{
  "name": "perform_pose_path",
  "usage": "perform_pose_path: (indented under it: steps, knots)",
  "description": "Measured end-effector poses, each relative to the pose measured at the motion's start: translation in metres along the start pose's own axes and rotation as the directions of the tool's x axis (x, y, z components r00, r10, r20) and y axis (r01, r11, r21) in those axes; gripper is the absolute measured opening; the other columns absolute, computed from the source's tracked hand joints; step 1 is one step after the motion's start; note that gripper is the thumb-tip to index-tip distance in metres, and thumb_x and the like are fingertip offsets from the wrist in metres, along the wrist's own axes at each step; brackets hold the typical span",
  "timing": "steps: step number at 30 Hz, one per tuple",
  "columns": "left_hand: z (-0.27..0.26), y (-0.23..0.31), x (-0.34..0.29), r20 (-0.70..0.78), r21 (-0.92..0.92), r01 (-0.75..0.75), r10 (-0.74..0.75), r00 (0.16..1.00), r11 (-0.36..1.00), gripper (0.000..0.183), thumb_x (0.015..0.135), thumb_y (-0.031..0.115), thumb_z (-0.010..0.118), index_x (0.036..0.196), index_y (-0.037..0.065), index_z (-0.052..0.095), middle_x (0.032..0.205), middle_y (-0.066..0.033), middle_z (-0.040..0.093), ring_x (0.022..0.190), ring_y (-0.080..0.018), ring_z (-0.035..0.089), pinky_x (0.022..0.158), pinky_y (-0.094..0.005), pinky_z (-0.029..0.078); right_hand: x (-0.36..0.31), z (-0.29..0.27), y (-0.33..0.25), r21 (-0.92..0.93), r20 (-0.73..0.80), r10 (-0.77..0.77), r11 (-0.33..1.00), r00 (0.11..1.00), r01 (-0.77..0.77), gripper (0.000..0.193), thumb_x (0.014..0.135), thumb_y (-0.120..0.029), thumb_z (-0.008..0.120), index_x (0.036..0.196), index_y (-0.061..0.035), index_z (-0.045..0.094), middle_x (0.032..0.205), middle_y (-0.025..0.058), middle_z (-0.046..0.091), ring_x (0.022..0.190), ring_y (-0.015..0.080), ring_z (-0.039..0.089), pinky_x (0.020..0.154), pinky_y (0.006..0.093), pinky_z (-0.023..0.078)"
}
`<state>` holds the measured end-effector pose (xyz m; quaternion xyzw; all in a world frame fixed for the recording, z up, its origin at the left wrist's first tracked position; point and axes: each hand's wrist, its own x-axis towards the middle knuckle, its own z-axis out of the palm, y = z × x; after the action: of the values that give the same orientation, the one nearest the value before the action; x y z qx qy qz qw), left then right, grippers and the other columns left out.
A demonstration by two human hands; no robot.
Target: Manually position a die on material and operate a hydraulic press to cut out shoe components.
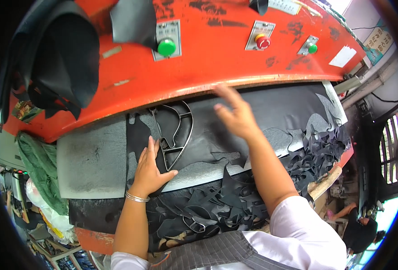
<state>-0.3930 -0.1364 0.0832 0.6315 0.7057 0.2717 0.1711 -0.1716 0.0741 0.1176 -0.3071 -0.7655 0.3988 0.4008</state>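
Note:
A metal cutting die (180, 148), a curved steel outline with crossbars, sits on a black leather sheet (271, 112) with irregular cut edges. The sheet is spread over a pale grey cutting board (91, 157). Beside the die's left edge rests my left hand (150, 170), fingers stretched and thumb apart near its lower tip; whether it touches the metal I cannot tell. To the right of the die, my right hand (237, 114) is over the leather below the press beam, slightly blurred, its fingers apart and holding nothing.
An orange-red press beam (199, 58) spans the far side, with green buttons (166, 47) and a red knob (262, 42). Black leather scraps (208, 202) heap along the near edge. Black leather pieces (64, 58) hang at upper left. Another person (360, 231) is at far right.

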Motion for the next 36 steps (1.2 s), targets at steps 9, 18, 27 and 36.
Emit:
perform_pose_path:
  steps: [9, 18, 27, 36]
  knots:
    - [-0.012, 0.129, -0.006, -0.269, -0.301, 0.002, -0.087, 0.959, 0.954, 0.039, 0.082, 0.016, 0.070, 0.117, 0.004, 0.061, 0.105, -0.0110, 0.068, 0.098, -0.0190, 0.064, 0.087, -0.0326, 0.050, -0.014, -0.246, 0.012, -0.221, -0.844, -0.205, 0.975, 0.495, 0.028, 0.055, 0.102, -0.034, 0.038, 0.138, 0.0067, 0.036, 0.143, 0.0220, 0.038, 0.133, 0.0301, 0.035, 0.112, 0.0374, 0.025]
    - [0.004, 0.269, -0.038, -0.679, 0.108, -0.524, 0.448, 0.582, 0.845, 0.009, 0.080, 0.011, 0.070, 0.075, 0.006, 0.066, 0.072, -0.0062, 0.063, 0.065, -0.0236, 0.054, 0.063, -0.0347, 0.043, -0.022, -0.318, -0.027, -0.099, -0.949, -0.117, 0.992, 0.293, 0.075, 0.074, 0.099, -0.051, 0.031, 0.144, 0.0087, 0.023, 0.151, 0.0292, 0.021, 0.143, 0.0387, 0.013, 0.116, 0.0458, 0.012]
    - [0.010, 0.272, -0.108, -0.592, 0.254, -0.315, 0.405, 0.697, 0.914, 0.025, 0.087, 0.016, 0.062, 0.067, 0.005, 0.053, 0.067, -0.0106, 0.052, 0.067, -0.0315, 0.049, 0.065, -0.0424, 0.041, -0.128, -0.328, -0.051, -0.325, -0.842, -0.288, 0.946, 0.455, -0.002, 0.068, 0.099, -0.043, 0.042, 0.143, 0.0072, 0.027, 0.150, 0.0272, 0.025, 0.141, 0.0386, 0.019, 0.115, 0.0467, 0.015]
    - [0.100, 0.244, -0.323, -0.024, 0.066, -0.191, 0.193, 0.981, 0.979, 0.041, 0.077, 0.028, 0.073, 0.110, 0.005, 0.062, 0.102, -0.0092, 0.059, 0.094, -0.0287, 0.057, 0.084, -0.0379, 0.048, -0.410, -0.121, -0.134, -0.372, 0.582, -0.192, 0.801, 0.790, 0.469, 0.045, 0.062, -0.026, 0.080, 0.100, -0.0058, 0.065, 0.092, 0.0119, 0.059, 0.089, 0.0299, 0.056, 0.078, 0.0401, 0.046]
